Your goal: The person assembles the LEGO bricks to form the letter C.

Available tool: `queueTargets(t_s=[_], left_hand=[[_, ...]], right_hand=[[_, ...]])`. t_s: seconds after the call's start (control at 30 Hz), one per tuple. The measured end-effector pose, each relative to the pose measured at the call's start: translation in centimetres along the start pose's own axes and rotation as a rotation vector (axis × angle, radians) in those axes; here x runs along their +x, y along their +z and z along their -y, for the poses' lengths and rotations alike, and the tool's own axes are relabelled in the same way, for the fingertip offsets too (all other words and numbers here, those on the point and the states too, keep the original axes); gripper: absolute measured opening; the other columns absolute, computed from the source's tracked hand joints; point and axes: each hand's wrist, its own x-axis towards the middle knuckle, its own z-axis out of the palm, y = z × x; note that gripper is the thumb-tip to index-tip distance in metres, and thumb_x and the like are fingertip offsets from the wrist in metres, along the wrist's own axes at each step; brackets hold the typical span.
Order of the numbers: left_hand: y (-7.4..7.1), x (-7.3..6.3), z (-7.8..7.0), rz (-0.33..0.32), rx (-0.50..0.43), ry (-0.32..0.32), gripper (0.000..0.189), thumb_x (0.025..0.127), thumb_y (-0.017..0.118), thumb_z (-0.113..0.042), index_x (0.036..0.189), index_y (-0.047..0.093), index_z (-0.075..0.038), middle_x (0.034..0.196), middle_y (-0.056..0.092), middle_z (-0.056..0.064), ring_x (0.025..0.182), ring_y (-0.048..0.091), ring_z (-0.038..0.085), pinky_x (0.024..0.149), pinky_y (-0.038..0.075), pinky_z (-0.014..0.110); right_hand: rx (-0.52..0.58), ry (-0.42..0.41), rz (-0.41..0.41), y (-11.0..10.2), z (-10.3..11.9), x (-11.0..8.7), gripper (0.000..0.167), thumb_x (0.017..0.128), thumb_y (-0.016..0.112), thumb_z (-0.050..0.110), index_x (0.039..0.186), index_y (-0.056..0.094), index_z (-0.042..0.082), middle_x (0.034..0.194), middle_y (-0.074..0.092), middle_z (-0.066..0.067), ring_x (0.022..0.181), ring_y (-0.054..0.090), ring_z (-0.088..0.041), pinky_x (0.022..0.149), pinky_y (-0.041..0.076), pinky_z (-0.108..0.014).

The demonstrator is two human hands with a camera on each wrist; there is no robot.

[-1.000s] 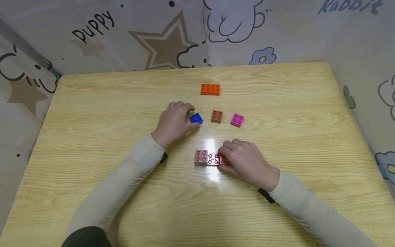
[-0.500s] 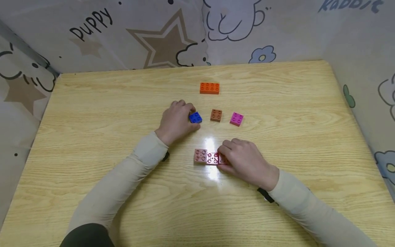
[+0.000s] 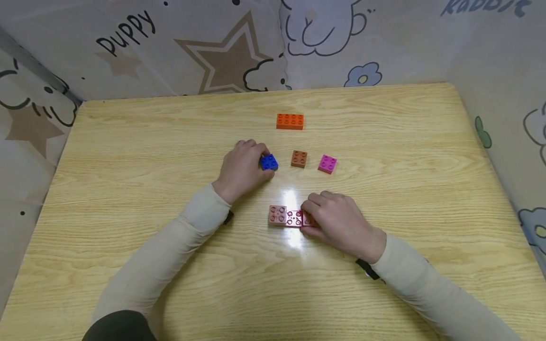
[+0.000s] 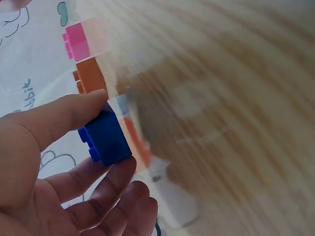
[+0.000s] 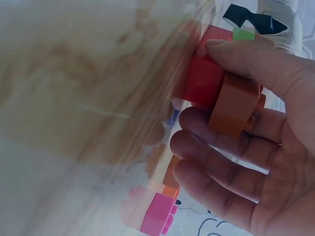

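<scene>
My left hand [image 3: 244,169] pinches a small blue toy brick [image 3: 268,162] between thumb and fingers. In the left wrist view, the thumb presses one end of the blue brick [image 4: 108,137] and fingertips touch the other. My right hand [image 3: 343,225] grips the right end of a joined brick row. Its base is a red brick [image 5: 204,81], with a brown brick [image 5: 235,103] on top under my fingers. At the far end a green brick [image 5: 243,34] shows in the right wrist view; glare washes out the raised left-end brick [image 3: 277,215] in the head view.
Right of the blue brick lie a brown brick [image 3: 299,159] and a pink brick [image 3: 327,164]. A longer orange brick [image 3: 290,121] lies farther back. Printed walls [image 3: 396,42] border the wooden table [image 3: 141,142] at the back and sides.
My left thumb and fingers have closed in on the blue brick, which has shifted slightly left and turned a little. My right hand and the brick row stay in place.
</scene>
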Motion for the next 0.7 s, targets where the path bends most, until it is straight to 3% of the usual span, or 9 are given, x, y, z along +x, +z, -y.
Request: queueTargets(t_s=[0.4,0.7], left_hand=[[-1.1,-2.0,-0.3,-0.011,-0.061,0.029,0.044,0.092,0.091,-0.023,0.127,0.076,0.0,0.122,0.075,0.016,0.111,0.063,0.035,0.092,0.055,0.048],[-1.7,-3.8,-1.3,-0.016,-0.081,0.114,0.043,0.09,0.093,-0.02,0.125,0.077,-0.001,0.113,0.078,0.011,0.099,0.062,0.028,0.082,0.055,0.041]], right_hand=[[0.006,0.005,0.006,0.0,0.1,0.0,0.03,0.085,0.096,0.026,0.095,0.075,0.007,0.085,0.068,0.001,0.073,0.062,-0.017,0.066,0.056,-0.036],[0.005,0.006,0.004,0.0,0.1,0.0,0.029,0.085,0.096,0.026,0.095,0.074,0.009,0.084,0.065,0.003,0.072,0.059,-0.015,0.065,0.055,-0.035]])
